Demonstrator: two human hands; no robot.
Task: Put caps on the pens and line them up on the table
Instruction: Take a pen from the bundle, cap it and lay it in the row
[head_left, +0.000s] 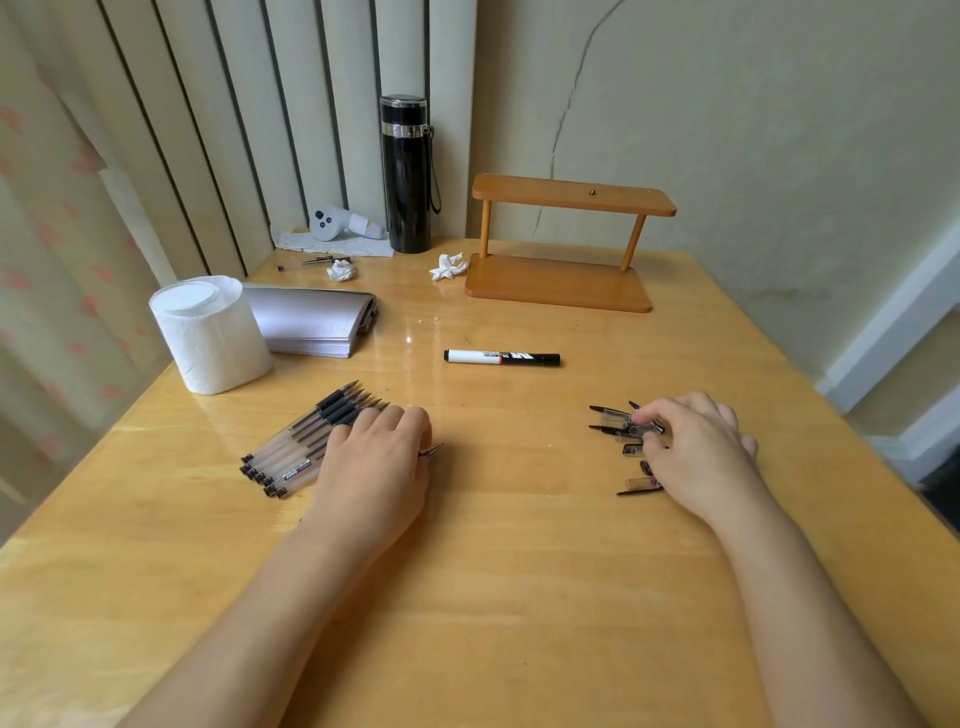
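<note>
Several uncapped clear pens with black grips lie side by side at the left of the wooden table, tips pointing up and right. My left hand rests on their right side, fingers curled around one pen whose tip sticks out to the right. A loose cluster of clear pen caps with black clips lies at the right. My right hand sits over that cluster, its fingertips pinching one cap.
A capped black-and-white marker lies in the middle. A toilet paper roll and a notebook are at the left. A black flask, a wooden shelf and crumpled tissues stand at the back.
</note>
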